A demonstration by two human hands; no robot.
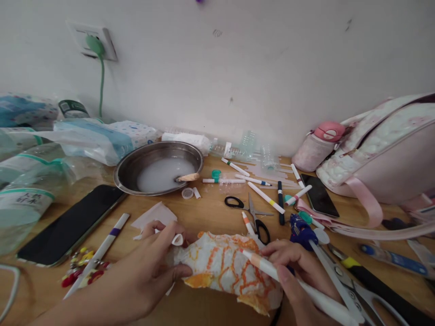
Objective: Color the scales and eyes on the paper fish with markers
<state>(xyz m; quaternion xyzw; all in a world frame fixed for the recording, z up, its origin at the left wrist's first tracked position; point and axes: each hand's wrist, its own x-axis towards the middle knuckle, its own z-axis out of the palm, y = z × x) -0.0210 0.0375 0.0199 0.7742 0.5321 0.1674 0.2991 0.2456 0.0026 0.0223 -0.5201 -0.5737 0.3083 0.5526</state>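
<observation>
At the lower centre of the frame the left hand (151,267) pinches the edge of the orange-stained tissue (220,265), while the right hand (299,262) grips a marker (263,265), tip on it. Colouring seems under way; a further stroke calls for a taut sheet.

Steel bowl (136,163), black scissors (253,213), pink backpack (390,154), phone (71,224) at far left

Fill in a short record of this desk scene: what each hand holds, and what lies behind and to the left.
left hand: pinches the edge of the crumpled paper
right hand: grips the marker, its orange tip on the paper
paper: white, covered with orange lines
behind: metal bowl of cloudy liquid, scissors
left: black phone on the wooden table
</observation>
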